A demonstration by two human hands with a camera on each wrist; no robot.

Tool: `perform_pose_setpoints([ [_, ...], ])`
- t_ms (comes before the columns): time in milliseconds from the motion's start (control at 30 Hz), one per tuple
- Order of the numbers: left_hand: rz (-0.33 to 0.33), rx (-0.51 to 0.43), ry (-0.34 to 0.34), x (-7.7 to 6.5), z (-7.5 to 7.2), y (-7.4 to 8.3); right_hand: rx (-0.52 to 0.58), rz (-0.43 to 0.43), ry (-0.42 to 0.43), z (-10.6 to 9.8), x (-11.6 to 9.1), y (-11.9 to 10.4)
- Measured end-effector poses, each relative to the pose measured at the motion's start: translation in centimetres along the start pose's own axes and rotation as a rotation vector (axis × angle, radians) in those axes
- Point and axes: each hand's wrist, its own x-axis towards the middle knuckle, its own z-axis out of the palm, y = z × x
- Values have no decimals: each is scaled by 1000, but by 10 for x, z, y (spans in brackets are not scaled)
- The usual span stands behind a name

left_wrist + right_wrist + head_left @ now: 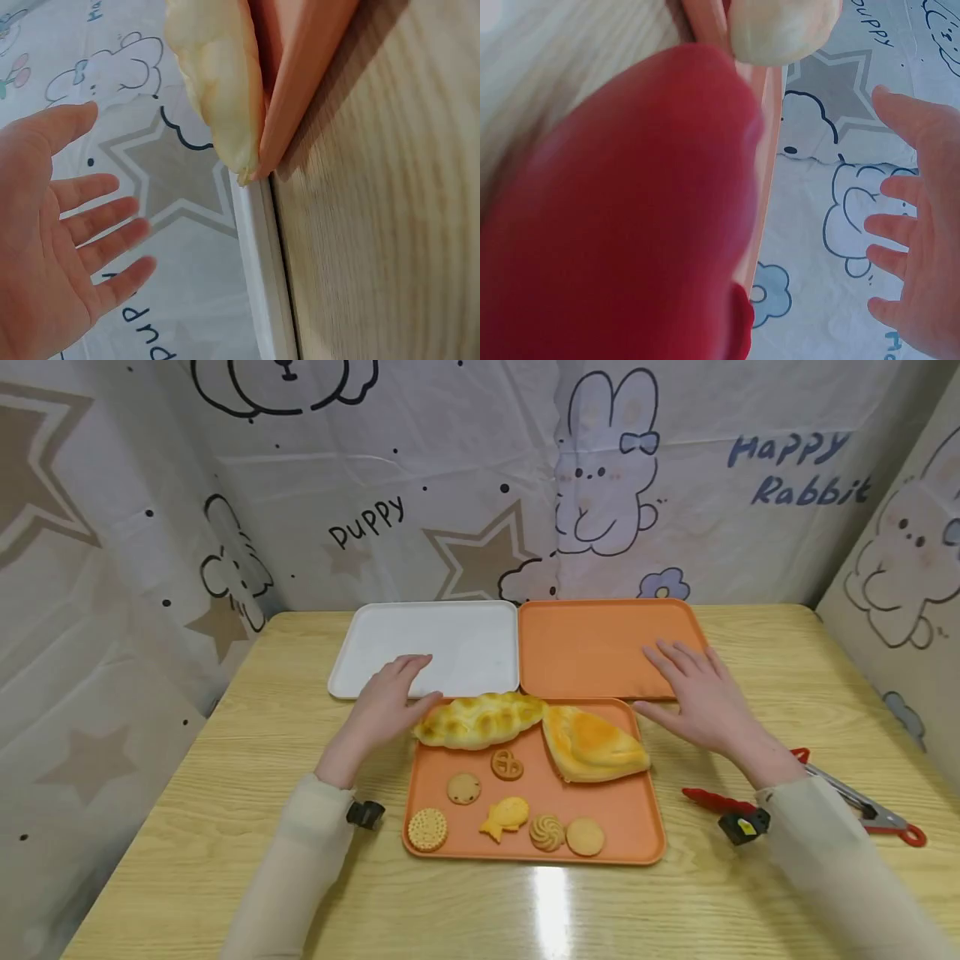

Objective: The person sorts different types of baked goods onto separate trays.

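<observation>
My left hand point(390, 706) hovers with fingers spread beside a braided loaf point(480, 721), holding nothing. The left wrist view shows the palm of that left hand point(52, 240) apart from the loaf point(217, 82). On the other side, my right hand point(701, 702), also holding nothing, is near a triangular bread point(592, 743). Both breads lie across the back of an orange tray point(633, 839). Red-tipped metal tongs point(847, 789) lie under the right forearm, partly hidden by it; their red tip point(630, 210) fills much of the right wrist view.
On the front tray are a pretzel point(507, 765), a fish-shaped cookie point(506, 818), a swirl cookie point(547, 832) and several round biscuits point(427, 830). Behind it, a white tray point(442, 643) and another orange tray point(600, 647) stand side by side. Printed cloth point(465, 468) surrounds the wooden table point(352, 893).
</observation>
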Motion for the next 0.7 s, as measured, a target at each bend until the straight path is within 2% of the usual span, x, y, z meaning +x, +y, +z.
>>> perform_pose_setpoints([
  [167, -78, -149, -64, -15, -1, 0, 10, 4, -9, -4, -14, 4],
  [367, -150, -315, -192, -30, 4, -10, 14, 19, -9, -10, -32, 14],
  [567, -231, -507, -276, -38, 14, -14, 35, 62, -45, -16, -54, 31],
  [700, -271, -563, -319, -40, 18, -12, 61, 90, -106, -19, -68, 41],
])
